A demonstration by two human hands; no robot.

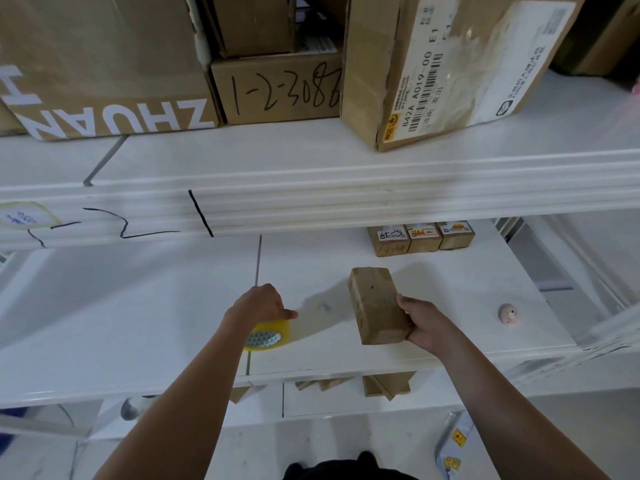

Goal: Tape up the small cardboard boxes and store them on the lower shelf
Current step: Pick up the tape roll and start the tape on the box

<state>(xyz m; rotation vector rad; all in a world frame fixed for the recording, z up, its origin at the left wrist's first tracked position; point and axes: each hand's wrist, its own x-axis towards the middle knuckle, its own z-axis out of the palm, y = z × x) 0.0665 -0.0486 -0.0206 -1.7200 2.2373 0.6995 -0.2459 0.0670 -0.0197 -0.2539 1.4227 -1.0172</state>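
So the small cardboard box (376,306) is sitting on the white middle shelf (138,323), near its front edge, long side pointing back toward the wall. The right hand (420,325) has it by the near right corner, thumb up on top and fingers curled round the side, so a proper grip on it. There's a strip of clear tape running down the top of the box, looks like.

Off to the other side of that grip, the left hand (261,304) is down on a roll of yellowish tape (268,336) that lies flat on the same shelf. The fingers are bent over the top of the roll with the index poking out toward the box; can't really tell if it's gripping or just resting there. The roll and box are apart with bare shelf between them.

Straight back past the held box, three more little boxes (420,237) stand in a row, touching each other, tucked under the upper shelf (346,199). Out to the right of the gripping hand there's a small pinkish round thing (508,315) by itself.

Up top, big cartons (280,86) crowd the upper shelf. Below the hands, a few brown box corners (386,384) peek out from the lower shelf (346,400).
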